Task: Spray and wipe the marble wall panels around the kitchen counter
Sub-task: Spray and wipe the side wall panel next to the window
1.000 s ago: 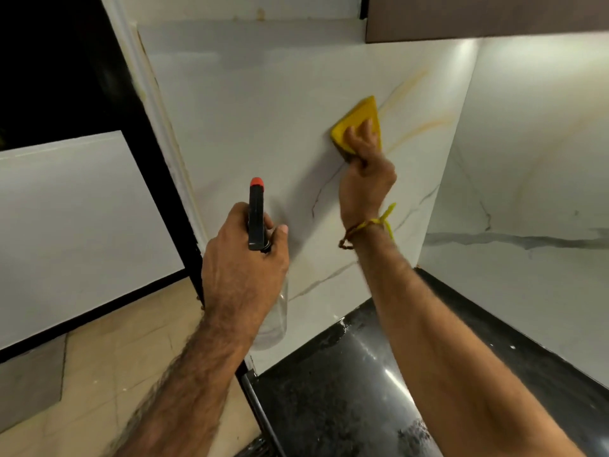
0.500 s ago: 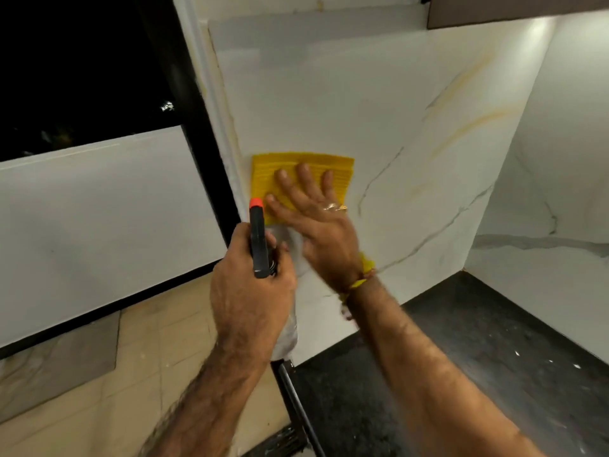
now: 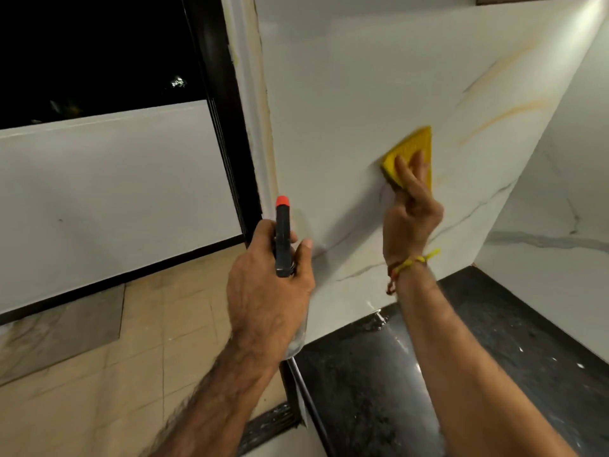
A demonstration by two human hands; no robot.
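Marble wall panel, yellow cloth under right hand fingers

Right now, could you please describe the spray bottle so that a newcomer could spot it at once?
Start at the white marble wall panel above the black counter. In front of its lower left part, the left hand grips the spray bottle. It alone has a black head tipped with an orange nozzle; the yellow cloth sits further right.

Wall panel: white marble with grey and amber veins, upright above the black counter.
Cloth: yellow, folded, pressed flat against the panel.
Spray bottle: black head, orange nozzle tip, clear body, held upright near the panel.
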